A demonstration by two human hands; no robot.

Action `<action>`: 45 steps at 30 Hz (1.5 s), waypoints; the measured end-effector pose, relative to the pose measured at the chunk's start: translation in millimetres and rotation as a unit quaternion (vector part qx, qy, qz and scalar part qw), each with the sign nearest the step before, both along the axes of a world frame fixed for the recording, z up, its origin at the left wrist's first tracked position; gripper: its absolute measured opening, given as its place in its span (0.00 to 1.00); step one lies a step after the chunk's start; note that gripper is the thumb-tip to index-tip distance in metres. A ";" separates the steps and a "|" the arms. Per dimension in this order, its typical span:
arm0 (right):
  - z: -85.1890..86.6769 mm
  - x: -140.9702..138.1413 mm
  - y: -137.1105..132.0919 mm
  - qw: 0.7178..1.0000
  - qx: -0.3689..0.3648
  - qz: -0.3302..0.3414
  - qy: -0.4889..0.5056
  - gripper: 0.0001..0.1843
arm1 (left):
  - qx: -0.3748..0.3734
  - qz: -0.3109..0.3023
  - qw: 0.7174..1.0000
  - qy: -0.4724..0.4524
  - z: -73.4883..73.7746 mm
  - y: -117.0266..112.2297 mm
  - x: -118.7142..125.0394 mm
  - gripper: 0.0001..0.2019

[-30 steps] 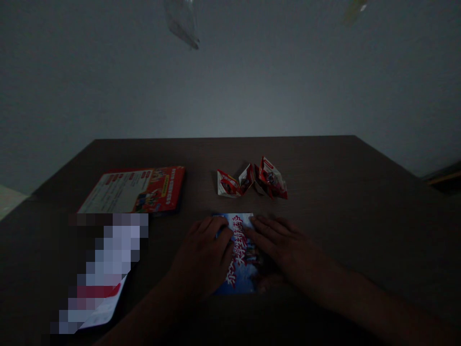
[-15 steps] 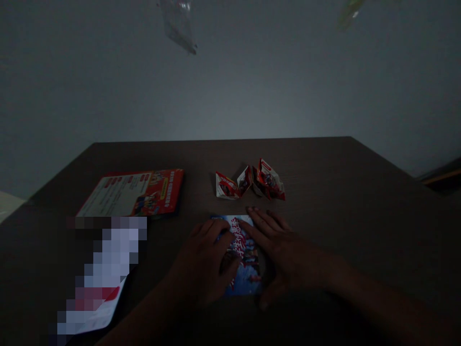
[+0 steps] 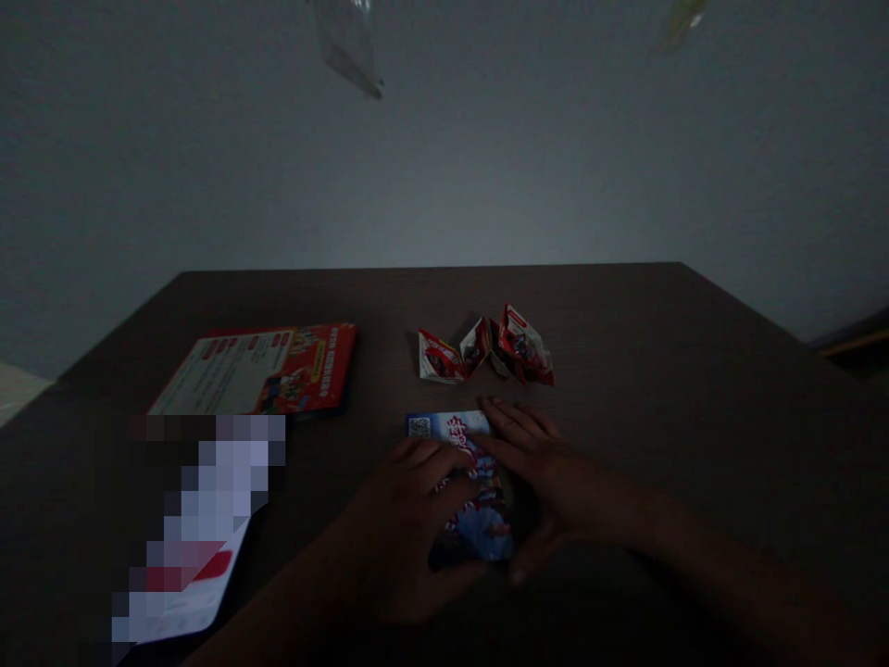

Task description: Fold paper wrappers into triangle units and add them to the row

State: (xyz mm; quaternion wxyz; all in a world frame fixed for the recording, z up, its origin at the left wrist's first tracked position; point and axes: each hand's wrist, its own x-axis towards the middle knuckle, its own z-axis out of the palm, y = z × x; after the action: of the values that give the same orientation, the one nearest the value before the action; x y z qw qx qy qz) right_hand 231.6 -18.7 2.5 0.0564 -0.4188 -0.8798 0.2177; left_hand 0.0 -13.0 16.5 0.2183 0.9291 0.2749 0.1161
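A blue printed leaflet [image 3: 444, 428] with red characters lies on the dark wooden table [image 3: 659, 371] in front of me. My left hand [image 3: 409, 509] lies on its left half, fingers stretched out and pressing down. My right hand [image 3: 548, 468] rests flat on its right side, fingers extended toward the far edge, thumb near the leaflet's near corner. The near part of the leaflet seems to lift slightly between my hands. The light is dim.
Several small folded red-and-white paper shapes [image 3: 486, 352] sit just beyond the leaflet. A red and white brochure [image 3: 256, 371] lies at the left, and another white-and-red sheet [image 3: 187, 565] near the left front edge. A grey wall rises behind the table.
My left hand has slid toward me, uncovering the leaflet's far-left corner. My right hand has shifted a little over the leaflet's right side.
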 end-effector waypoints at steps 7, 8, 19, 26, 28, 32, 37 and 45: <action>2.7 -2.0 3.1 0.998 0.056 0.023 0.031 0.38 | -0.007 0.009 1.000 -0.007 0.3 -1.1 -1.9 0.14; 2.6 -2.7 3.2 0.997 0.059 0.023 0.032 0.39 | -0.006 0.009 1.000 -0.009 0.5 -1.0 -2.2 0.15; 1.5 -2.6 2.7 0.999 0.031 0.015 0.028 0.59 | 0.011 0.000 1.000 0.003 0.5 0.4 -3.7 0.25; 4.6 -4.3 0.4 0.999 0.037 0.008 0.008 0.49 | 0.020 -0.029 0.999 -0.012 -0.7 -0.8 -1.7 0.06; 3.5 -4.7 1.0 0.998 0.058 0.001 0.012 0.38 | 0.031 -0.032 0.999 -0.029 -2.6 -0.4 -2.2 0.06; 1.2 -3.5 1.3 0.995 0.096 0.014 0.033 0.29 | 0.028 -0.024 0.996 -0.083 -5.6 0.9 -2.7 0.06; 2.9 -2.9 0.0 0.991 0.123 0.022 0.052 0.19 | 0.035 -0.008 0.991 -0.132 -6.4 0.0 -3.3 0.06; 5.8 -0.6 -1.5 0.965 0.192 -0.012 0.177 0.13 | 0.018 0.109 0.973 -0.203 -0.9 -3.1 -16.7 0.14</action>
State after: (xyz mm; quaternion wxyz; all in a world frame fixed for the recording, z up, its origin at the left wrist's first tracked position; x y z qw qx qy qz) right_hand 231.0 -20.2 8.3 0.2931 -0.3651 -0.8761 0.1149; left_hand -16.8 -16.1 15.6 0.2389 0.8543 0.3228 0.3300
